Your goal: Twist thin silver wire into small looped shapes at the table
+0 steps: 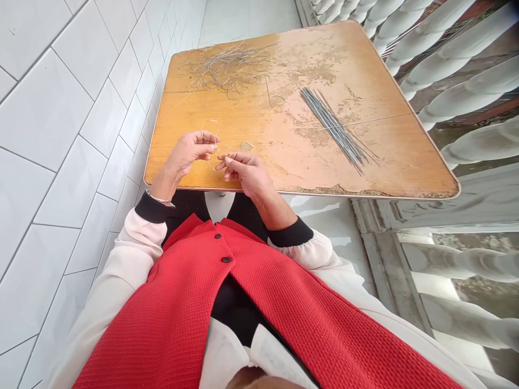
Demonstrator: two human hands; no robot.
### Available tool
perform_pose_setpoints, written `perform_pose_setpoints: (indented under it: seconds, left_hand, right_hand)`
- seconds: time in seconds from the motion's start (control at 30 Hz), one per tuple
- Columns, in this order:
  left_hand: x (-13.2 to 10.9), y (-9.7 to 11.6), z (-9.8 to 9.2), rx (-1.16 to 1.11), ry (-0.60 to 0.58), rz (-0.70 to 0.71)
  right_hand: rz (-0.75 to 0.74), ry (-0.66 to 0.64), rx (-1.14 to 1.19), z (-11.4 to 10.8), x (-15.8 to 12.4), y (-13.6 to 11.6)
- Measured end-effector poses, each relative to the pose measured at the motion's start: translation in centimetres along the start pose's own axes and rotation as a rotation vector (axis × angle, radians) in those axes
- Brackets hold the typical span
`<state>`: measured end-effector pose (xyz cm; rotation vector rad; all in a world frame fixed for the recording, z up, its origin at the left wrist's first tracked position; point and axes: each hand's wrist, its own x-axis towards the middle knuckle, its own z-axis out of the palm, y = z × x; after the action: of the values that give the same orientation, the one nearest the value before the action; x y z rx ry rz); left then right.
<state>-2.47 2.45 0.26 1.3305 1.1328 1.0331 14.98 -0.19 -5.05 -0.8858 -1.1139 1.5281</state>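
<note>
Over the near left part of the table, my left hand (193, 154) and my right hand (245, 170) are close together with a thin, pale wire (218, 129) between them. The wire is bent into loops, one rising above the left fingers and another hanging between the two hands. My left thumb and fingers pinch it. On the right, thumb and forefinger are closed on its lower loop. Where exactly the wire's ends lie is too fine to make out.
A tangled heap of bent, looped wires (231, 62) lies at the table's far left. Right of centre rests a bundle of straight grey wires (334, 129), a long single wire crossing it. The worn wooden table (284, 108) stands between a tiled wall (48, 124) and a white balustrade (441, 81).
</note>
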Motion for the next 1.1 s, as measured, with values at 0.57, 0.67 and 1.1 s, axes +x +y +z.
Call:
perform_pose_setpoints:
  seconds: [0.57, 0.67, 1.1]
  left_hand:
    - [-0.42, -0.3, 0.65, 0.004, -0.011, 0.004]
    - [-0.35, -0.33, 0.7, -0.002, -0.005, 0.006]
    - [-0.78, 0.12, 0.82, -0.022, -0.008, 0.014]
  right_hand:
    - [-0.022, -0.018, 0.03, 0.31, 0.21, 0.28]
    - [-0.011, -0.037, 0.032, 0.23, 0.24, 0.27]
    - [0.029, 0.026, 0.08, 0.42, 0.06, 0.6]
